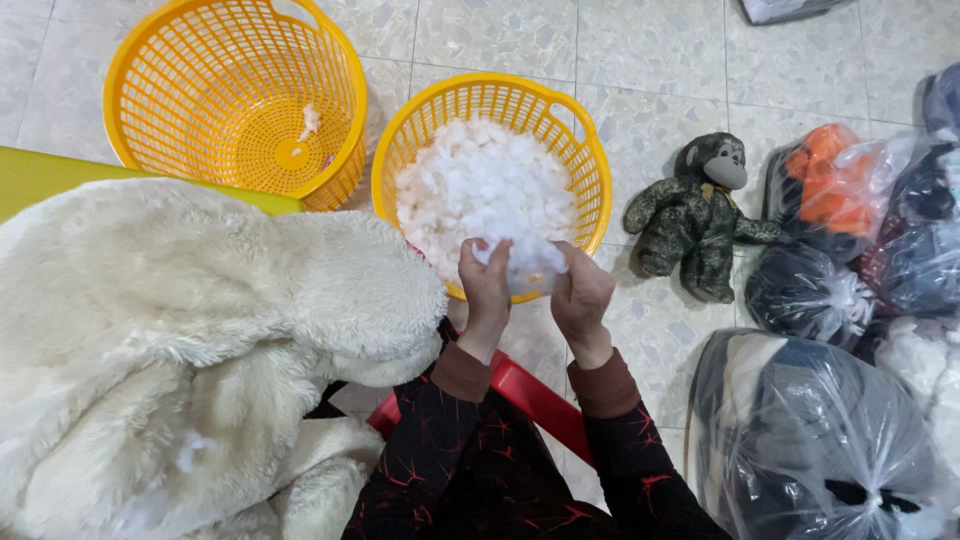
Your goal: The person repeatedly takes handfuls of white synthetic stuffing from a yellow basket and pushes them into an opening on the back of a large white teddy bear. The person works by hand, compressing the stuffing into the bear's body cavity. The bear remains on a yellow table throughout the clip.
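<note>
A clump of white stuffing [527, 262] is held between both hands at the near rim of a yellow basket [585, 150] full of white stuffing [480, 185]. My left hand [485, 290] grips the clump's left side and my right hand [580, 295] grips its right side. A large cream plush skin [180, 330] lies across my lap at the left, its edge close to my left wrist. Dark patterned sleeves with brown cuffs cover both forearms.
A second yellow basket [150, 90], nearly bare with a small tuft inside, stands at the back left. A camouflage toy monkey [700, 215] lies on the tiled floor. Clear plastic bags of plush items [830, 430] pile up at the right. A red stool edge [530, 395] shows below.
</note>
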